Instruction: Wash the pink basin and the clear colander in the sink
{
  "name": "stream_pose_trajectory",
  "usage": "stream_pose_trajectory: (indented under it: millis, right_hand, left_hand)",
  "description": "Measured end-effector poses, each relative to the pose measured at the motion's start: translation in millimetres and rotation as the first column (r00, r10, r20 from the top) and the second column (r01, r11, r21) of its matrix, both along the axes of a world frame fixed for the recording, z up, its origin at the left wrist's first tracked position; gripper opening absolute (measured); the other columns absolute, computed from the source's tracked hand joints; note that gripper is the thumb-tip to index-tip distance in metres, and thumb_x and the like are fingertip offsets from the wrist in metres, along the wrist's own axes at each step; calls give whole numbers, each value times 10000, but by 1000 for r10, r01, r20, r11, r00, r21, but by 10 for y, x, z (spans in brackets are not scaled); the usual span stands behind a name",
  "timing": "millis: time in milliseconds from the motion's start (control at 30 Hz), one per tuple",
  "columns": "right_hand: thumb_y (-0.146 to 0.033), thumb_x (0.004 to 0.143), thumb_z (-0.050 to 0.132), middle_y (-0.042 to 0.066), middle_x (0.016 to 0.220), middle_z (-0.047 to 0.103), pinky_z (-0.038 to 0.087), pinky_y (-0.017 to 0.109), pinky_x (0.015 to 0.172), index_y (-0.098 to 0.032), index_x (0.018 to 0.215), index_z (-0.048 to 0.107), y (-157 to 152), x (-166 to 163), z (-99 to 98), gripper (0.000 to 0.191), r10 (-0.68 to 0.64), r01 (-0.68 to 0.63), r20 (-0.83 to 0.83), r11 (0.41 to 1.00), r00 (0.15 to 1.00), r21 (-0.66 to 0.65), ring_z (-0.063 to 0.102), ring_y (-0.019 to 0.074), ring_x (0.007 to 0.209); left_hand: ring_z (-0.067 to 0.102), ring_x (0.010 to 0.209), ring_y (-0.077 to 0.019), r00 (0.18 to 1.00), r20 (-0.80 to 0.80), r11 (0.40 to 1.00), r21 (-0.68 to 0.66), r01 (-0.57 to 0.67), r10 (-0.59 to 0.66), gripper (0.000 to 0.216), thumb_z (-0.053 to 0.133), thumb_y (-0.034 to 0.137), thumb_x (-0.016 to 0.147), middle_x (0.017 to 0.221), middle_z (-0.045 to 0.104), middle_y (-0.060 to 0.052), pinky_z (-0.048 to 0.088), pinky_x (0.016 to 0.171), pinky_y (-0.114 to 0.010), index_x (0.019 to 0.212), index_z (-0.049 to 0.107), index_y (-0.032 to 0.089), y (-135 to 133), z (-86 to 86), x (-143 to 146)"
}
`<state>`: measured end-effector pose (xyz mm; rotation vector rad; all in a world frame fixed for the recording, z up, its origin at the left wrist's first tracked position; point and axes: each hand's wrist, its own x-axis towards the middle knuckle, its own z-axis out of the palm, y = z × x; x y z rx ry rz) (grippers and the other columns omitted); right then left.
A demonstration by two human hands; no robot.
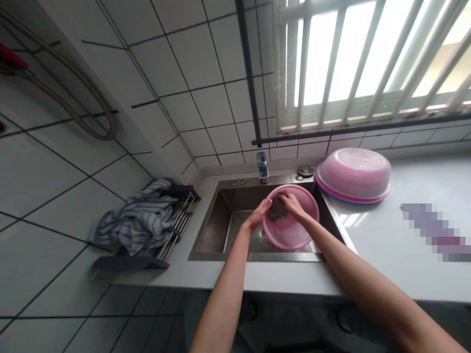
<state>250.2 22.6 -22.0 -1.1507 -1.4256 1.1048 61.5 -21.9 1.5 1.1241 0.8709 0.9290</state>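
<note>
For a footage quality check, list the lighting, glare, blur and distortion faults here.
Head view: window blown out white; its glare streaks the counter; tile lines bow from the wide lens; a pixelated patch masks part of the counter; left hand, right hand, rag and basket in the sink look fairly sharp.

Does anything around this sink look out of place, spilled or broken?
Only the striped cloth, heaped untidily on the rack left of the sink. Nothing looks spilled or broken; the left hand holds the basket tilted, the right hand presses a pad inside.
</note>
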Motion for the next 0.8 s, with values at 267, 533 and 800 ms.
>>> stream_pose_trajectory:
  millis: [267, 533, 800]
  right_hand:
    - [-466, 872, 616, 57, 898, 738, 522, 312, 766, -179, 883, 682, -111, -124, 17, 294, 349, -349, 19, 937, 937, 2, 626, 198, 793]
    - [-411, 877, 549, 53, 810, 691, 493, 301, 693, -199, 838, 631, 23, 45, 8, 231, -24, 26, 53, 999, 998, -45, 597, 202, 741]
    - [-412, 850, 647, 85, 952, 756, 523, 339, 815, -190, 905, 715, -170, -193, -4, 239, 476, -475, 13, 879, 879, -30, 661, 232, 859]
  left_hand:
    - [526, 1449, -334, 1000, 3, 1000, -5, -4, 4, 657, 733, 633, 903, 1475, 643, -147, 333, 1267, -521, 1392, 642, 203, 30, -78, -26]
    - [542, 1424, -334, 1000, 19, 1000, -12, 0, 0, 697, 741, 630, 900, 1485, 633, -135, 350, 1259, -521, 1443, 607, 214, 36, -56, -5]
    - [492, 1466, -343, 998, -39, 999, 27, -45, 46, 637, 755, 638, 880, 1455, 653, -133, 306, 1276, -498, 1342, 684, 205, 27, -36, -26]
